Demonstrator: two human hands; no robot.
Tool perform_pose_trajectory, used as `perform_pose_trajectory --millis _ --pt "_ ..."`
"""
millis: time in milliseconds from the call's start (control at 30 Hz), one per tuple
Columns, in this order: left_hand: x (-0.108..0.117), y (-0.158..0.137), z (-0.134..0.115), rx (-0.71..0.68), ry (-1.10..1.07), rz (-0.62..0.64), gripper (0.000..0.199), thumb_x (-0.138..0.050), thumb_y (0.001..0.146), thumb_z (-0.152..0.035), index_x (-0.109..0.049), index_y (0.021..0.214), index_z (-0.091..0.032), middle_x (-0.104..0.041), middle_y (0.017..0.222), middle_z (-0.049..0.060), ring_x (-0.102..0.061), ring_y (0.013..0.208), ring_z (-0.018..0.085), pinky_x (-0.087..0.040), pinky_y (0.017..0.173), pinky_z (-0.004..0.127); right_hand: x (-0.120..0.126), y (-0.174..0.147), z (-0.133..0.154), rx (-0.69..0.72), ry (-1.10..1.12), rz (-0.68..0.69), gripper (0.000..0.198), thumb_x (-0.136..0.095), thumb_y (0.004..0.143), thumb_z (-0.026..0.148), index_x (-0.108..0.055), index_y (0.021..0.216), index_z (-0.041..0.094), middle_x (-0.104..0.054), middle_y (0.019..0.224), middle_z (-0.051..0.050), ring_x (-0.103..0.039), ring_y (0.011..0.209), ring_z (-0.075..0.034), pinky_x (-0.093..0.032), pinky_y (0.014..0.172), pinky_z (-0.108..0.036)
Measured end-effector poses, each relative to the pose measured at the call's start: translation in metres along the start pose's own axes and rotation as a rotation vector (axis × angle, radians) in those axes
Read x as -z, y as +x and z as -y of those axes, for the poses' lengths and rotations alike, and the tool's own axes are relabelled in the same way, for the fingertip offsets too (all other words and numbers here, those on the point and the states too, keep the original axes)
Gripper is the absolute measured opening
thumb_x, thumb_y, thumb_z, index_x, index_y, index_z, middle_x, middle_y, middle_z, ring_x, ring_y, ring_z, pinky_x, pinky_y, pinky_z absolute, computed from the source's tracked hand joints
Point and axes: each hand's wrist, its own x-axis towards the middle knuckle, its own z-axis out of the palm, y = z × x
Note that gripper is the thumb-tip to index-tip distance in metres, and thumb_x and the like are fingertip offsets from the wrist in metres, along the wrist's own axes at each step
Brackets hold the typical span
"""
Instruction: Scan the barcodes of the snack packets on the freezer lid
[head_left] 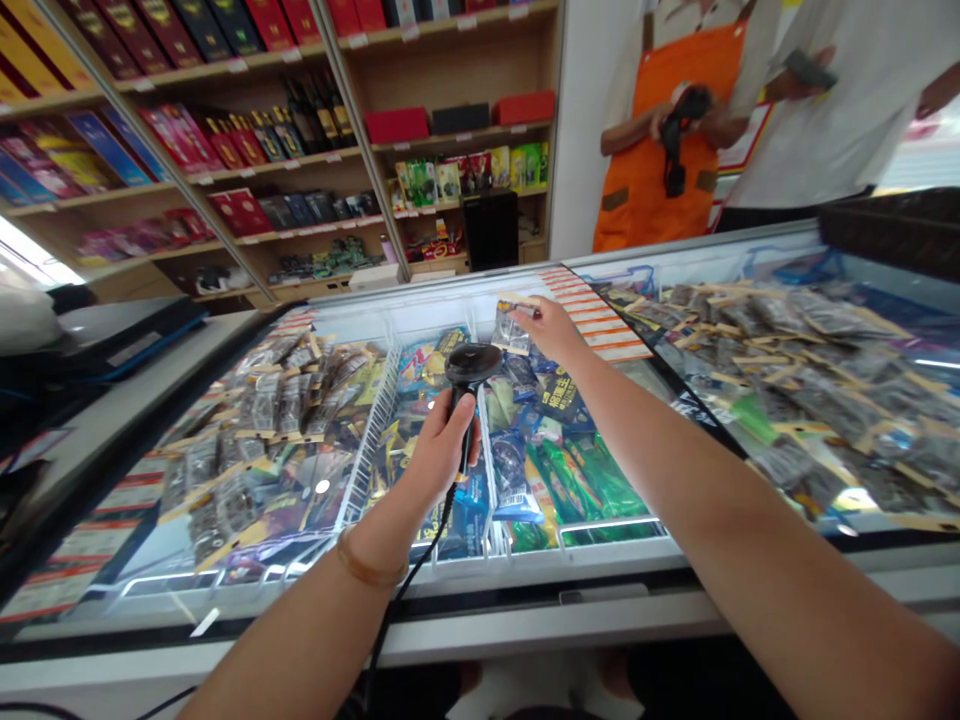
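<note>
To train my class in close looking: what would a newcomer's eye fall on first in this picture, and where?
Probably the black scanner in the left grip, at the picture's centre, with a small packet in the right grip, slightly higher and to the right. Next might come the bright orange apron at upper right, beyond the display case.

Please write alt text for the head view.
Left hand holds a corded barcode scanner and right hand a packet over a display freezer of packaged goods. Behind it stand stocked shelves and an orange-aproned person.
</note>
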Motion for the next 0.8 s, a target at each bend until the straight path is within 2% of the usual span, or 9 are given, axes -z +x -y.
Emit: perform_pose_trajectory --millis 100,200,300,433,600,800 --pt "0.0 0.0 0.0 -0.003 0.005 0.011 0.048 -0.066 0.083 -0.067 -0.046 0.085 -0.023 -0.056 0.061 -0.006 -0.047 0.038 0.008 -0.032 0.039 0.023 -0.006 -0.002 -0.008 0.025 0.017 0.087 0.042 -0.07 0.083 0.041 -0.07 0.119 0.017 -0.076 0.107 -0.008 -0.068 0.092 -0.022 -0.052 0.088 -0.034" --pt "0.0 0.001 0.0 -0.003 0.001 0.021 0.05 -0.065 0.083 -0.069 -0.045 0.085 -0.023 -0.056 0.061 -0.006 -0.047 0.038 0.008 -0.033 0.039 0.023 -0.01 -0.002 -0.016 0.024 0.134 0.152 0.04 -0.071 0.082 0.036 -0.069 0.116 0.016 -0.077 0.108 -0.007 -0.069 0.094 -0.021 -0.052 0.089 -0.033" --pt "0.001 0.001 0.002 -0.005 0.004 0.036 0.051 -0.065 0.083 -0.069 -0.045 0.086 -0.023 -0.056 0.061 -0.007 -0.048 0.038 0.007 -0.033 0.039 0.022 -0.011 -0.003 -0.018 -0.106 0.22 0.186 0.033 -0.067 0.087 0.042 -0.07 0.11 0.017 -0.077 0.098 -0.006 -0.07 0.089 -0.021 -0.055 0.082 -0.032" --pt "0.001 0.002 0.009 0.01 -0.023 0.096 0.054 -0.066 0.08 -0.072 -0.046 0.092 -0.023 -0.056 0.059 -0.008 -0.046 0.036 0.008 -0.032 0.037 0.022 -0.01 -0.005 -0.015 -0.306 0.386 0.242 0.041 -0.063 0.09 0.057 -0.068 0.105 0.019 -0.075 0.085 -0.004 -0.069 0.079 -0.02 -0.056 0.073 -0.03" --pt "-0.001 0.002 0.013 0.027 -0.037 0.155 0.054 -0.068 0.079 -0.072 -0.048 0.091 -0.023 -0.058 0.06 -0.007 -0.047 0.037 0.008 -0.033 0.038 0.023 -0.011 -0.005 -0.014 -0.35 0.561 0.234 0.053 -0.068 0.085 0.068 -0.066 0.108 0.02 -0.075 0.085 -0.006 -0.072 0.085 -0.023 -0.057 0.077 -0.033" --pt "-0.002 -0.001 0.008 0.035 -0.035 0.177 0.054 -0.069 0.079 -0.071 -0.048 0.092 -0.022 -0.058 0.061 -0.006 -0.047 0.038 0.007 -0.033 0.038 0.022 -0.014 -0.003 -0.017 -0.361 0.623 0.218 0.052 -0.067 0.087 0.066 -0.067 0.112 0.021 -0.075 0.089 -0.006 -0.073 0.087 -0.023 -0.059 0.076 -0.033"
